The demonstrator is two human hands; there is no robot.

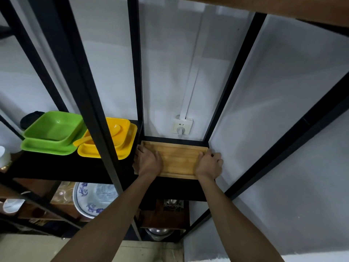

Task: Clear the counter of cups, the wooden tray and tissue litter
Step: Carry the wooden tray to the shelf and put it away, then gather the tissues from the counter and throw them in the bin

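tray [177, 159]: stiff, light wood — take it by its short ends
hands: left hand [148, 161], right hand [208, 164] — fingers wrapped on both ends

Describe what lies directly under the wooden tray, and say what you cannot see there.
The wooden tray rests on a black shelf, gripped at both ends by the left hand and right hand. The shelf surface beneath it is covered.
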